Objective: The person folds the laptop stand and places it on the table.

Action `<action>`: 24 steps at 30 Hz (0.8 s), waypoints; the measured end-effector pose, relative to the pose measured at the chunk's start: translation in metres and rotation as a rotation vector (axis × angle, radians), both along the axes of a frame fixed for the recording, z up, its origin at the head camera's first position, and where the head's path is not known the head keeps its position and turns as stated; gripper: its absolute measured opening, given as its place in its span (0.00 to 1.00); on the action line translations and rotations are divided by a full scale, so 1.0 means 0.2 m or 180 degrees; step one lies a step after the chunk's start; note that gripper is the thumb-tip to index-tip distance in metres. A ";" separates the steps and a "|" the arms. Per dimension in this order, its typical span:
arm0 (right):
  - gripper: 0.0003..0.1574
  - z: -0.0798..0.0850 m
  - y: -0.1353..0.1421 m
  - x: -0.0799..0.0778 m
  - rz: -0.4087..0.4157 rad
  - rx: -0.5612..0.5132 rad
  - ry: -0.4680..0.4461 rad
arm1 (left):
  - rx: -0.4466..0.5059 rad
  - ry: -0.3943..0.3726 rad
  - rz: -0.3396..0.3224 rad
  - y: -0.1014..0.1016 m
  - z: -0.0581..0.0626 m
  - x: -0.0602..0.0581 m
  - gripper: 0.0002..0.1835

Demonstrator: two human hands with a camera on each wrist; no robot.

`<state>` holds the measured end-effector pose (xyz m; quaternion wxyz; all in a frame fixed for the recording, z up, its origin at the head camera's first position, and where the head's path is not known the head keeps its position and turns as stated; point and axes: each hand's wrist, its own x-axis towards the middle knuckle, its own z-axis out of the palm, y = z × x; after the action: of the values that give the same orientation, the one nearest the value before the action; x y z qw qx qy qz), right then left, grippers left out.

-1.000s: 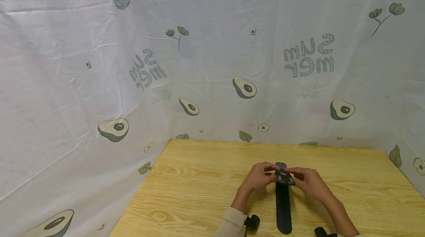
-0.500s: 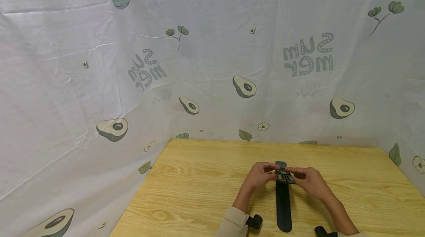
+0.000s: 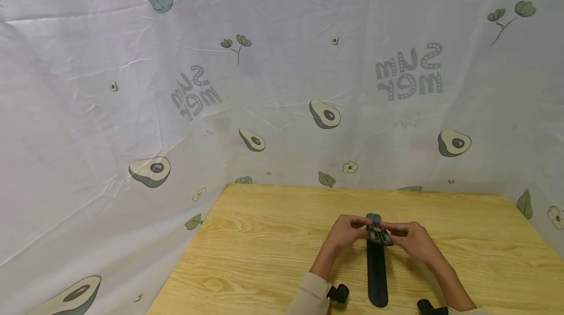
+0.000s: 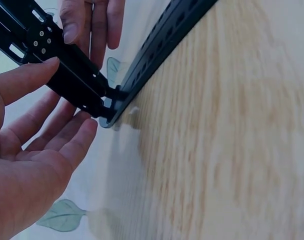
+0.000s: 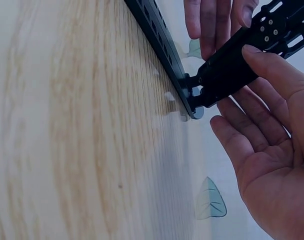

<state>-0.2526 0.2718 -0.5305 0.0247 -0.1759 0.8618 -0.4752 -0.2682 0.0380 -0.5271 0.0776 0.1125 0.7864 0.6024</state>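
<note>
A black folding stand stands on the wooden table, its long flat base point(image 3: 377, 276) running towards the person. At the far end, a hinged upper part point(image 3: 380, 237) rises at a slant from the base. My left hand point(image 3: 344, 232) grips the upper part's left edge, thumb on one face and fingers behind. My right hand point(image 3: 411, 242) holds the right edge in the same way. Both wrist views show the hinge joining the base point(image 4: 154, 50) to the slotted, screwed upper part point(image 5: 229, 72). Fingertips behind the upper part are partly hidden.
The wooden table point(image 3: 264, 246) has its far edge close behind the stand. A pale printed sheet point(image 3: 282, 80) with avocados and leaves hangs at the back and left. Black wrist mounts point(image 3: 338, 294) sit on both wrists, near the base's front end.
</note>
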 end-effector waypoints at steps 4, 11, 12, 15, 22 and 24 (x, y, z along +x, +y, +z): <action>0.23 0.00 0.00 0.00 -0.0017 -0.0022 -0.0031 | -0.0005 -0.0016 0.0003 0.00 0.00 0.00 0.10; 0.24 0.02 -0.01 0.01 -0.0084 0.0060 -0.0060 | -0.0090 0.0003 0.0023 0.00 0.00 0.01 0.10; 0.25 0.02 -0.01 0.01 -0.0092 0.0074 -0.0071 | -0.0099 0.0011 0.0021 0.00 0.00 0.01 0.11; 0.25 0.04 -0.01 0.02 -0.0084 0.0110 -0.0076 | -0.0097 0.0016 0.0015 0.00 0.00 0.01 0.11; 0.25 0.05 -0.02 0.03 -0.0060 0.0197 -0.0096 | -0.0139 0.0005 0.0004 0.00 0.00 0.02 0.11; 0.25 0.05 -0.02 0.03 -0.0058 0.0219 -0.0095 | -0.0150 -0.0018 0.0015 0.00 0.00 0.02 0.11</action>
<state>-0.2474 0.2688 -0.5204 0.0394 -0.1600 0.8787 -0.4481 -0.2634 0.0374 -0.5266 0.0810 0.1072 0.8004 0.5842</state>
